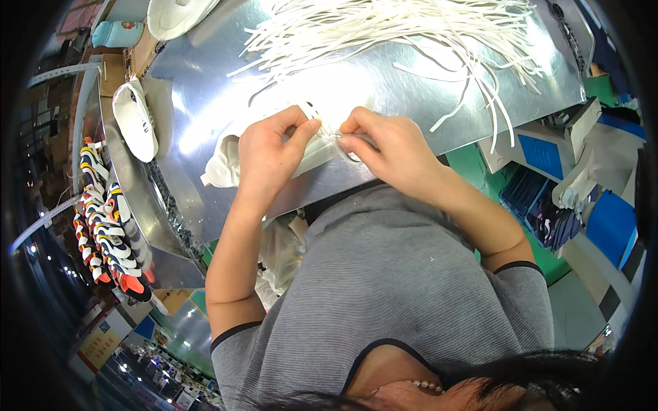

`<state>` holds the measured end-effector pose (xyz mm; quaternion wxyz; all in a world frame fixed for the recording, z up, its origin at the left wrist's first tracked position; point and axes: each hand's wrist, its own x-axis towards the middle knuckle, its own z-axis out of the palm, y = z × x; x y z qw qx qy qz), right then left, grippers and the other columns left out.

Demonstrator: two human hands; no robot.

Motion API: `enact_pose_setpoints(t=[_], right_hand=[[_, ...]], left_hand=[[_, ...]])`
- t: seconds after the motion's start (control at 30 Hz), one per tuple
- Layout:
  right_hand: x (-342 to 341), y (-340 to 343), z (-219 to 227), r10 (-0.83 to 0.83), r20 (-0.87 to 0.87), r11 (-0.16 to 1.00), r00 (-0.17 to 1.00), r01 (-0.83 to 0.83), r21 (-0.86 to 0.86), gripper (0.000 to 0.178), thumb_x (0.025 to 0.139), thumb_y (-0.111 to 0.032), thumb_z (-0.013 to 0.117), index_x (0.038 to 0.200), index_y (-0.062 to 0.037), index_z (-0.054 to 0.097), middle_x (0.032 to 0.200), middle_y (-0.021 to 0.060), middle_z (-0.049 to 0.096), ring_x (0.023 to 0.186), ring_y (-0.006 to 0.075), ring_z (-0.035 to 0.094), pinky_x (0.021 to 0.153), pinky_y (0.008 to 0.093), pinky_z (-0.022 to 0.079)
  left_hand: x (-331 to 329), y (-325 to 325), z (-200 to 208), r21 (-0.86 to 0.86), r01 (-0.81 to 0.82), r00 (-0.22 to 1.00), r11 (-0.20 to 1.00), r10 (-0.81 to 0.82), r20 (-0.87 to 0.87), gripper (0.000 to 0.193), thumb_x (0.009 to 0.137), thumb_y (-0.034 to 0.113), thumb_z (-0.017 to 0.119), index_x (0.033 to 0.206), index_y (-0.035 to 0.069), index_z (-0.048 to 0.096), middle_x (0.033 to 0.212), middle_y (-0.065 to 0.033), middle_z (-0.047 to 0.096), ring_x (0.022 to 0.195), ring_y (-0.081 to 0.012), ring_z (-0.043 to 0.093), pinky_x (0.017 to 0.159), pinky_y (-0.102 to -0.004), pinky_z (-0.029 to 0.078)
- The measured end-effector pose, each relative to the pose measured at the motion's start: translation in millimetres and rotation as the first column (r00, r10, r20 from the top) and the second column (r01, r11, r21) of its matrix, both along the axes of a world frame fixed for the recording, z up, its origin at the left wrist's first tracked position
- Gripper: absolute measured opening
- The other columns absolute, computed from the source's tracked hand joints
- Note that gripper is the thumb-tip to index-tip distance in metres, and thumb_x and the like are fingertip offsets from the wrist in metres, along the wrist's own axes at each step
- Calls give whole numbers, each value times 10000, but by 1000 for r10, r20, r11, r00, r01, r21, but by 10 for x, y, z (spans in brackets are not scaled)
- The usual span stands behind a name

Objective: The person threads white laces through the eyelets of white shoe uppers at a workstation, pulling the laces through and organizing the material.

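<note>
A white shoe [223, 163] lies on its side or tilted on the metal table in front of me, partly under my hands. My left hand [269, 147] is closed in a pinch, thumb and forefinger together over the shoe's lacing. Just to its right, my right hand [389, 145] pinches a thin white shoelace [332, 133] at the eyelet area. The fingertips of both hands nearly meet there. Strong glare washes out the far part of the shoe and much of the lace.
A heap of loose white laces [391, 34] covers the far side of the metal table [199, 123]. Another white shoe [135, 122] sits at the left edge, and a pale one [177, 15] farther back. Colourful shoes [110, 233] stand in rows at left; blue bins [534, 212] are at right.
</note>
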<state>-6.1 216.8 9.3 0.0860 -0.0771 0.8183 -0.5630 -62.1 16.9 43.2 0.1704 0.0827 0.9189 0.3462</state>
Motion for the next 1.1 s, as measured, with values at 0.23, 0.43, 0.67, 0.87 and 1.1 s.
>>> enact_pose_setpoints(t=[0.23, 0.43, 0.67, 0.87, 1.1], right_hand=[[-52, -41, 28, 55, -116, 936, 992, -10, 352, 141, 928, -177, 633, 957, -46, 586, 753, 126, 662, 680, 306, 668, 605, 399, 512], [-100, -437, -89, 91, -250, 810, 964, 74, 581, 163, 847, -134, 638, 965, -41, 573, 797, 124, 686, 760, 337, 695, 630, 369, 562], [83, 563, 340, -247, 207, 966, 947, 257, -20, 280, 891, -248, 747, 1088, -75, 649, 753, 29, 673, 626, 99, 616, 621, 274, 505], [-498, 202, 107, -178, 52, 970, 983, 184, -158, 441, 819, -128, 811, 1152, -52, 532, 1026, 83, 630, 866, 141, 605, 741, 274, 515], [-478, -99, 70, -291, 197, 835, 936, 349, -426, 477, 821, -14, 795, 1184, -45, 487, 984, 93, 647, 874, 142, 626, 759, 264, 528]], left_hand=[[33, -27, -6, 85, 130, 992, 988, -129, -13, 138, 867, 147, 698, 909, 16, 689, 801, -136, 690, 680, -279, 631, 668, -364, 490], [153, 59, -101, 0, 247, 913, 969, -232, -334, 174, 810, -1, 696, 982, 1, 669, 907, -145, 697, 821, -337, 667, 708, -417, 512], [415, -273, -59, -115, 259, 703, 959, -269, -659, 236, 781, 9, 683, 1010, 46, 640, 843, -107, 655, 759, -278, 648, 622, -359, 503], [292, -187, 22, -79, 237, 826, 968, -244, -507, 212, 905, 71, 647, 1109, 15, 658, 955, -123, 700, 873, -299, 685, 784, -371, 552], [-75, -346, 80, 258, -36, 733, 965, -150, 664, 611, 993, 503, 567, 1345, 5, 588, 1329, -119, 619, 1226, -222, 557, 1065, -309, 404]])
